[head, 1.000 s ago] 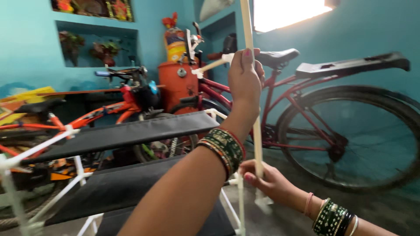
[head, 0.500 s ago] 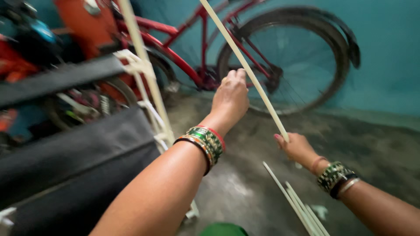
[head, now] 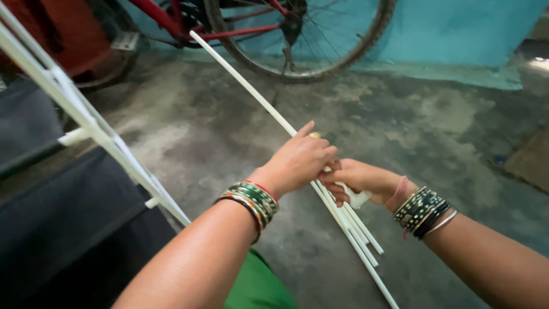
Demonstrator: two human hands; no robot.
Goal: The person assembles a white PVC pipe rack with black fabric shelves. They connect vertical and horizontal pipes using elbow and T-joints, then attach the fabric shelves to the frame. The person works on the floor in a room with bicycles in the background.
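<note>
Two hands met on a long, smooth white rod [head: 251,86] that slanted over the rough concrete floor [head: 434,120]. Left hand [head: 297,160] had its fingers curled over the rod; right hand [head: 360,180], just beside it, pinched the rod near a white connector piece. Several more thin rods [head: 357,240] lay beneath. Beyond the rod stood a bicycle wheel [head: 320,34].

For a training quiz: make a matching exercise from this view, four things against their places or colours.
Things:
1. long white rod
2. bicycle wheel
3. left hand
4. loose white rods

Places or colours:
A. lying on the concrete floor
B. top of view, by the turquoise wall
C. gripped in both hands
D. wrist with green bangles

Pairs: 1-C, 2-B, 3-D, 4-A
</note>
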